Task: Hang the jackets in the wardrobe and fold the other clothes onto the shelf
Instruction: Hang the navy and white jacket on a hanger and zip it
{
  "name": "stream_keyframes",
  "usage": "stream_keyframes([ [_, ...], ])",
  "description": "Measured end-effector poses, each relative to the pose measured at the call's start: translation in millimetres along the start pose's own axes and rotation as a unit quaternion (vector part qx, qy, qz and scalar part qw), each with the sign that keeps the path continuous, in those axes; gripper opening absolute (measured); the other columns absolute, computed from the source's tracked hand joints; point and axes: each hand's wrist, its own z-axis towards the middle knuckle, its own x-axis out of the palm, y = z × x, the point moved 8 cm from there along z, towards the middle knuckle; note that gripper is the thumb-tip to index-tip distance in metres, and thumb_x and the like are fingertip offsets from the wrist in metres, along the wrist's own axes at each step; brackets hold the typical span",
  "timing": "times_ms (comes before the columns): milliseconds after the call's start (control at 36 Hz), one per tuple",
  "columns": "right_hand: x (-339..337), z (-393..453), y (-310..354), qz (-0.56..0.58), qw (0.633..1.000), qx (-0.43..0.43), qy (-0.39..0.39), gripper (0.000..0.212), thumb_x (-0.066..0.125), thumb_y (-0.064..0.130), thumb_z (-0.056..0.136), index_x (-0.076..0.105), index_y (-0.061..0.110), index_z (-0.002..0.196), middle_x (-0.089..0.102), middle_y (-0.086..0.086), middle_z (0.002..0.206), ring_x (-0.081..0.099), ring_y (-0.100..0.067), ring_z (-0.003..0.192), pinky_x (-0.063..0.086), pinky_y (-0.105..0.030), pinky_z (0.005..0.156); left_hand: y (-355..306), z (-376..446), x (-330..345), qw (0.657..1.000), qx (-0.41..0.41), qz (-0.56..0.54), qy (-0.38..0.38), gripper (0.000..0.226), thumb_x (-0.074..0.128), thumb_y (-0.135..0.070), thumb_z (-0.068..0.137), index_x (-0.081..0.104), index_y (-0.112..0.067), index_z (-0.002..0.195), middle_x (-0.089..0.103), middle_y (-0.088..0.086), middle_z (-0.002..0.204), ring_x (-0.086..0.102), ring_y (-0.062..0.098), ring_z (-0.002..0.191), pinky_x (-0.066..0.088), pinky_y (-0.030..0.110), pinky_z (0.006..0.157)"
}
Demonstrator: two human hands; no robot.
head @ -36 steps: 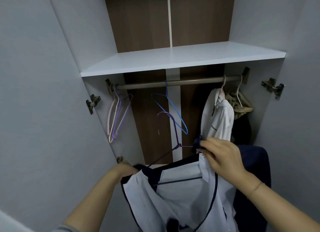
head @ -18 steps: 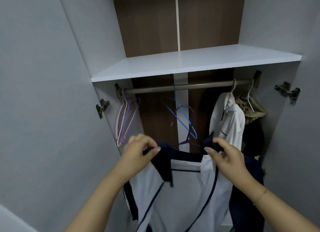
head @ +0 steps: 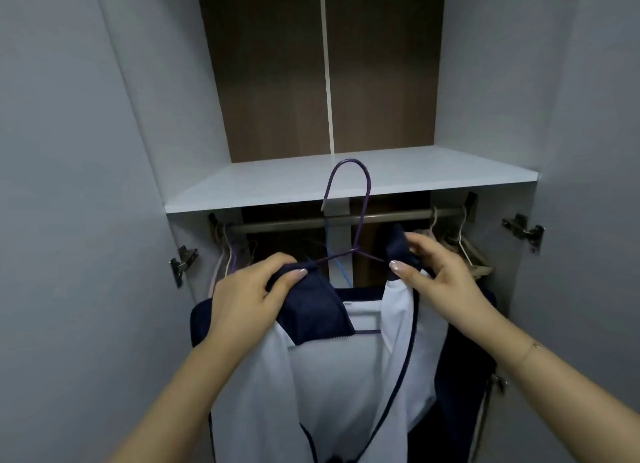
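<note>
Head view: a white jacket (head: 349, 376) with navy collar and trim is being held up in front of the open wardrobe (head: 104, 151), already threaded on a purple wire hanger (head: 349, 220). The left hand (head: 249, 300) is gripping the navy collar at the left shoulder, fingers curled over the cloth; the right hand (head: 440, 275) is pinching the collar at the right shoulder. Judged from this, the jacket is being gripped at both shoulders so that the hanger is kept level and the garment is not sliding off while the hook is being brought to the rail (head: 346, 220). The hook is being seen against the white shelf (head: 415, 178), above the rail; whether it is touching anything cannot be told. Counted: one jacket in hand, one purple hanger carrying it, one blue hanger (head: 341, 272) on the rail behind, a cluster of bare hangers (head: 225, 251) at the rail's left end whose number cannot be told, and hung garments (head: 464, 255) at the right end, mostly hidden. One rail and one shelf are being shown; nothing folded is being seen on the shelf.
</note>
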Motion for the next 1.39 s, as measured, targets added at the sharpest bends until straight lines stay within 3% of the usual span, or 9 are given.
stream_keyframes([
  [111, -20.9, 39.5, 34.9, -0.039, 0.997, -0.064, -0.014, 0.015, 0.064, 0.015, 0.089, 0.067, 0.03, 0.091, 0.064, 0.017, 0.083, 0.057, 0.002, 0.077, 0.038, -0.008, 0.068, -24.1, 51.8, -14.1, 0.998, 0.022, 0.015, -0.061, 0.026, 0.044, -0.054, 0.091, 0.065, -0.039, 0.089, 0.065, -0.021, 0.075, 0.058, 0.001, 0.072, 0.042, 0.019, 0.059],
  [194, -39.7, 78.0, 44.5, -0.057, 0.993, -0.097, -0.029, 0.017, 0.064, 0.013, 0.09, 0.068, 0.028, 0.084, 0.061, 0.012, 0.073, 0.051, 0.001, 0.068, 0.037, -0.012, 0.063, -33.6, 97.6, -16.6, 0.995, 0.03, 0.036, -0.086, 0.024, 0.047, -0.054, 0.094, 0.061, -0.036, 0.085, 0.059, -0.02, 0.065, 0.055, 0.002, 0.069, 0.04, 0.022, 0.057],
  [333, -71.9, 151.8, 44.6, -0.058, 0.991, -0.11, -0.048, 0.009, 0.065, 0.015, 0.091, 0.072, 0.01, 0.089, 0.067, -0.021, 0.089, 0.057, -0.018, 0.079, 0.045, -0.038, 0.076, -40.1, 167.7, -17.7, 0.99, 0.062, 0.027, -0.12, 0.021, 0.05, -0.052, 0.093, 0.059, -0.036, 0.085, 0.057, -0.013, 0.062, 0.054, 0.005, 0.068, 0.033, 0.025, 0.052],
  [556, -103.2, 299.7, 25.9, -0.07, 0.984, -0.144, -0.075, 0.018, 0.067, 0.017, 0.091, 0.071, 0.032, 0.082, 0.066, 0.02, 0.066, 0.056, 0.002, 0.064, 0.043, -0.013, 0.063, -26.3, 315.8, 2.6, 0.989, 0.058, 0.025, -0.135, 0.022, 0.05, -0.056, 0.092, 0.062, -0.038, 0.087, 0.064, -0.016, 0.073, 0.056, 0.004, 0.073, 0.035, 0.025, 0.058],
  [722, -114.9, 423.8, -9.7, -0.14, 0.974, -0.148, -0.097, 0.006, 0.066, 0.026, 0.091, 0.072, 0.027, 0.091, 0.07, 0.007, 0.084, 0.064, -0.014, 0.08, 0.05, -0.036, 0.074, 9.8, 438.3, 35.0, 0.994, 0.018, 0.035, -0.097, 0.028, 0.05, -0.054, 0.094, 0.063, -0.031, 0.087, 0.066, -0.01, 0.081, 0.059, 0.012, 0.082, 0.045, 0.033, 0.069],
  [861, -108.2, 476.7, -61.7, -0.221, 0.948, -0.178, -0.146, 0.015, 0.061, 0.03, 0.094, 0.07, 0.02, 0.1, 0.064, 0.006, 0.092, 0.06, -0.016, 0.084, 0.05, -0.039, 0.073, 53.7, 498.1, 77.4, 0.995, 0.006, 0.049, -0.088, 0.029, 0.049, -0.056, 0.093, 0.062, -0.032, 0.085, 0.065, -0.01, 0.081, 0.059, 0.011, 0.081, 0.045, 0.033, 0.07],
  [1083, -69.2, 524.8, -203.1, -0.273, 0.958, -0.068, -0.048, 0.022, 0.061, 0.029, 0.095, 0.07, 0.015, 0.109, 0.067, 0.001, 0.103, 0.06, -0.018, 0.094, 0.046, -0.031, 0.074, 153.0, 521.6, 201.0, 0.998, -0.062, 0.02, 0.016, 0.026, 0.054, -0.05, 0.093, 0.057, -0.034, 0.073, 0.062, -0.011, 0.073, 0.059, 0.009, 0.074, 0.039, 0.027, 0.061],
  [1194, -42.3, 518.1, -260.5, -0.289, 0.956, -0.024, 0.045, 0.021, 0.059, 0.028, 0.096, 0.07, 0.012, 0.106, 0.069, -0.002, 0.1, 0.062, -0.018, 0.091, 0.046, -0.032, 0.074, 192.2, 508.8, 254.5, 0.99, -0.085, -0.055, 0.1, 0.025, 0.062, -0.035, 0.093, 0.061, -0.016, 0.076, 0.062, -0.003, 0.072, 0.054, 0.011, 0.068, 0.039, 0.028, 0.064],
  [1389, -20.5, 500.5, -285.2, -0.365, 0.921, -0.069, 0.121, 0.023, 0.06, 0.026, 0.095, 0.068, 0.005, 0.101, 0.058, -0.004, 0.097, 0.052, -0.019, 0.093, 0.042, -0.032, 0.08, 210.1, 478.9, 289.7, 0.984, -0.067, -0.056, 0.155, 0.015, 0.064, -0.023, 0.093, 0.067, -0.009, 0.09, 0.065, 0.008, 0.09, 0.06, 0.019, 0.084, 0.044, 0.022, 0.076],
])
